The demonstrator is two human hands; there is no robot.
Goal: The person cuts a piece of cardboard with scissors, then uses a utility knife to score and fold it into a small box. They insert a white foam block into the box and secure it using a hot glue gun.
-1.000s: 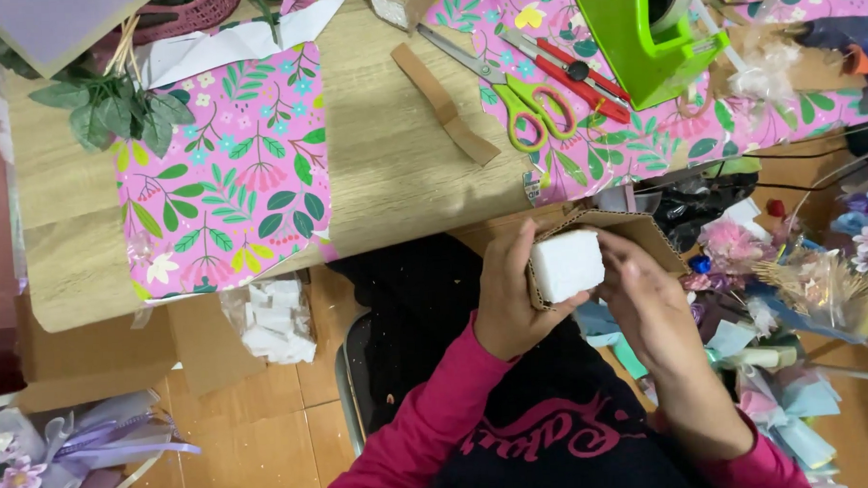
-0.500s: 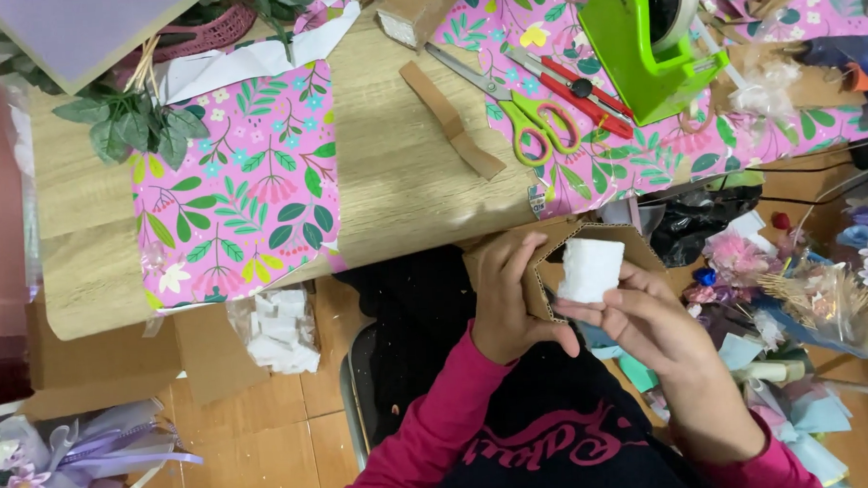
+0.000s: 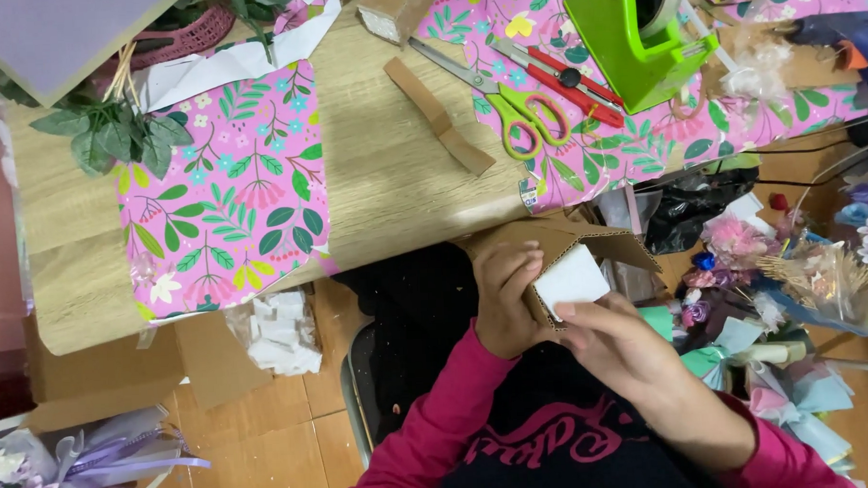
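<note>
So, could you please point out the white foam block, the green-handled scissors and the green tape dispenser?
white foam block (image 3: 571, 279), head view, on the middle of its white face.
green-handled scissors (image 3: 523, 117), head view, on a green handle loop.
green tape dispenser (image 3: 627, 37), head view, on its green body.

one green-handled scissors (image 3: 506, 95), one green tape dispenser (image 3: 638, 35), two hands (image 3: 509, 299)

We wear long bright-pink sleeves | dark top with pink cursive lettering | left hand (image 3: 506, 304) and right hand (image 3: 616, 348) bare
</note>
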